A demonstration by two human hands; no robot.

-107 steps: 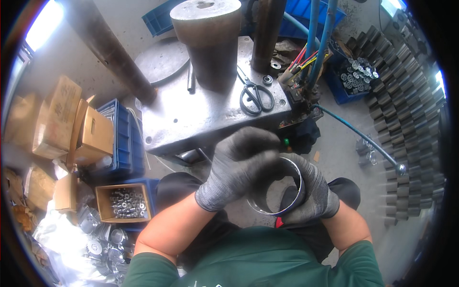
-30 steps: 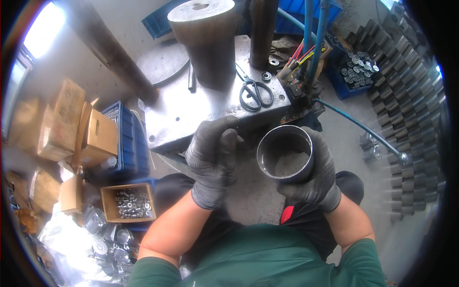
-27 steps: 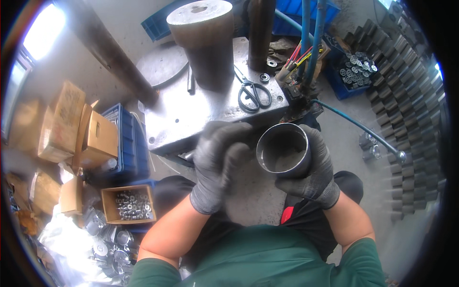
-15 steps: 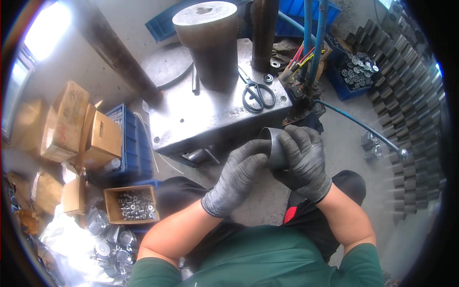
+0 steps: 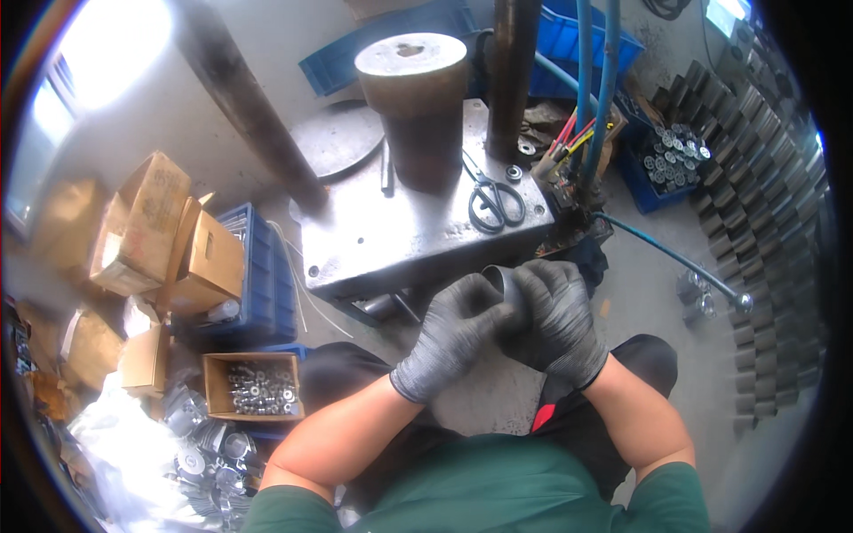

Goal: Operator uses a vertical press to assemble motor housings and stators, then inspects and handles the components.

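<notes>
Both grey-gloved hands meet over the lap at the picture's centre: the right hand has its fingers curled shut around a short grey metal tube, while the left hand closes over the tube's open end from 9 o'clock, fingers bent and pressing on it. The tube looks to be in mid-handling, not yet set on the steel press table at 12 o'clock, where the tall rusty cylinder and black-handled scissors stand untouched; the cardboard box of small metal parts waits at 8 o'clock.
</notes>
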